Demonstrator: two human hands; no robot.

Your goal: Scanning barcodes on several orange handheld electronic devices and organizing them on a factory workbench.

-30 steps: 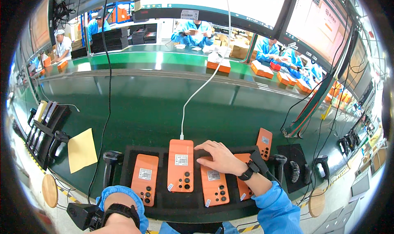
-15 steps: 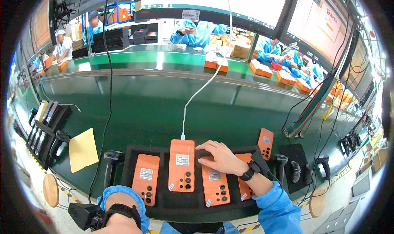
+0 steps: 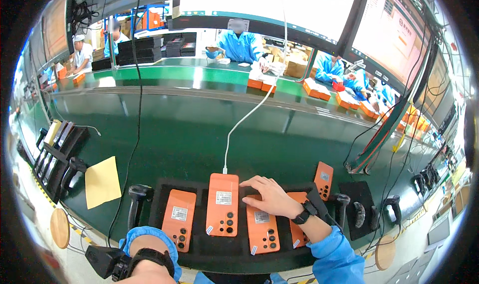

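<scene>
Several orange phones lie back up on a black foam tray [image 3: 199, 184], each with a white label and dark lenses. A white cable [image 3: 244, 119] runs into the top of the second phone [image 3: 223, 219]. My right hand [image 3: 269, 196] is open above the third phone [image 3: 263, 231], its fingers stretched left to the right edge of the cabled phone; whether they touch it I cannot tell. Left of these lies another phone [image 3: 178, 219]; my right wrist partly covers the rightmost tray phone [image 3: 298, 234]. Of my left arm, a strapped wrist [image 3: 152, 256] shows at the lower edge; its fingers are hidden.
Handheld scanners [image 3: 137, 204] stand beside the tray. A further orange phone [image 3: 324, 182] lies beyond its right corner. Yellow paper [image 3: 102, 183] and a black rack [image 3: 60, 154] are at left. A black cable [image 3: 137, 109] hangs down; co-workers sit beyond the bench under monitors [image 3: 264, 9].
The whole view has shifted slightly. My right hand keeps nearly the same place by the cabled phone. Across the bench, a co-worker's hands have moved apart, one toward the orange boxes.
</scene>
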